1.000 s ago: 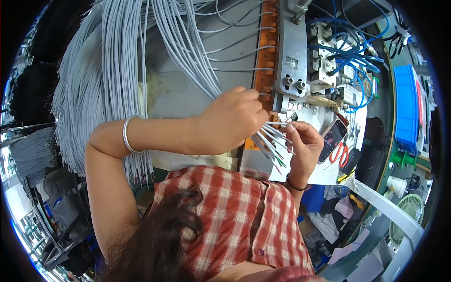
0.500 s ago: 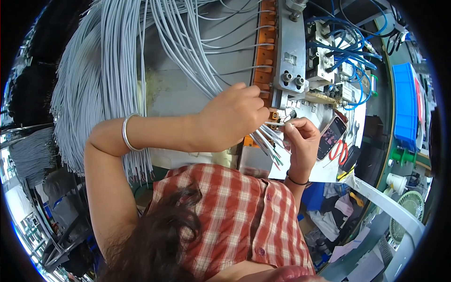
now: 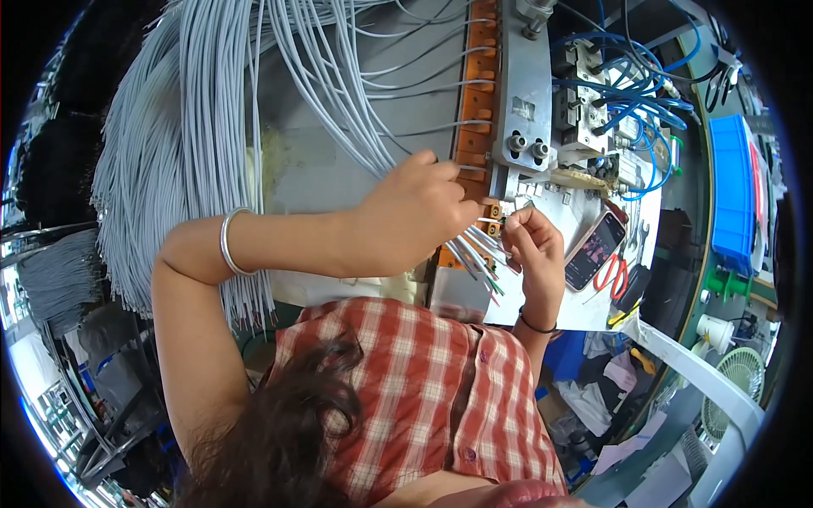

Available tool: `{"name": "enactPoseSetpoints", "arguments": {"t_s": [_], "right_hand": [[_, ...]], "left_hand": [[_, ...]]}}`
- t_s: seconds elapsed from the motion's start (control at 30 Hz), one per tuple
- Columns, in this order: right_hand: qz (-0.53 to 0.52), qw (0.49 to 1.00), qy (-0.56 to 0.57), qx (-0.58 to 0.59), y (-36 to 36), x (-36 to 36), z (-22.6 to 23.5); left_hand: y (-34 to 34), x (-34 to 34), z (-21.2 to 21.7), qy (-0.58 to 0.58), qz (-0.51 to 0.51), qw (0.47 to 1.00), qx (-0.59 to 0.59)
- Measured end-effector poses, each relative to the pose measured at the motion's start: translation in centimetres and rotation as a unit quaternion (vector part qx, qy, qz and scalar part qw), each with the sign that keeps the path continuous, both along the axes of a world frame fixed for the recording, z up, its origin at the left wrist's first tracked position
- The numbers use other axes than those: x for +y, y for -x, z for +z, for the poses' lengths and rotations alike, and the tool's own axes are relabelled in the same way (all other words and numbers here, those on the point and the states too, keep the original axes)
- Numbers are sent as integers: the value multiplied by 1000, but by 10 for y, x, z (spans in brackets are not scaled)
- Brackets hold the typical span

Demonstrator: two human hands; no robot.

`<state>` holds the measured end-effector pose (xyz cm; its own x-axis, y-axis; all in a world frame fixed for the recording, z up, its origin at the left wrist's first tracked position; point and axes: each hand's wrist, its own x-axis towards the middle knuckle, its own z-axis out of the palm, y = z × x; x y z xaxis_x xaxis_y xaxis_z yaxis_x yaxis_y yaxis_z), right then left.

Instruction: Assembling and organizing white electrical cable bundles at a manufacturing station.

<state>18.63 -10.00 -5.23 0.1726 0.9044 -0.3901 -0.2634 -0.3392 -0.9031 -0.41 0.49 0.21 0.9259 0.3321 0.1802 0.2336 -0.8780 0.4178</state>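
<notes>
Nearest the camera, hair and a red checked shirt [image 3: 440, 398] block the bench's lower edge. Beyond them the left hand [image 3: 415, 216] is closed, pinching thin grey wires [image 3: 474, 254] against the orange comb block [image 3: 474, 144]; the right hand [image 3: 533, 250] nips their stripped ends between thumb and forefinger. These wires look light, limp and springy, best taken close to the tips. Whether one end is already seated is hidden by the fingers. Farther off, a phone [image 3: 597, 250] and red scissors [image 3: 611, 275] lie on the bench.
</notes>
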Motion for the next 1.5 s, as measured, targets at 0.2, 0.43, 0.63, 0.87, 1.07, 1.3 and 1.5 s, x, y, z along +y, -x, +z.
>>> {"name": "enactPoseSetpoints", "arguments": {"t_s": [0.2, 0.43, 0.63, 0.87, 1.07, 1.3, 1.5], "right_hand": [[-74, 986, -95, -119, 12, 1, 16], [-98, 987, -99, -80, 12, -3, 12], [-49, 992, -115, 27, 8, -2, 14], [-63, 993, -98, -2, 9, -2, 18], [-47, 994, -87, -50, 6, -2, 8], [-28, 998, -51, -25, 1, 3, -3], [10, 1000, -2, -3, -5, -1, -1]], "left_hand": [[-5, 1, -4, -12, 0, 999, -41], [-3, 0, -1, 19, -12, 998, -58], [-4, 2, 4, 3, 18, 998, -52], [-4, 2, 1, 14, -3, 998, -62], [-6, -2, -10, 15, -34, 996, -83], [-4, 0, -5, -13, 10, 997, -80], [-4, 0, -6, -44, -2, 998, -35]]}}
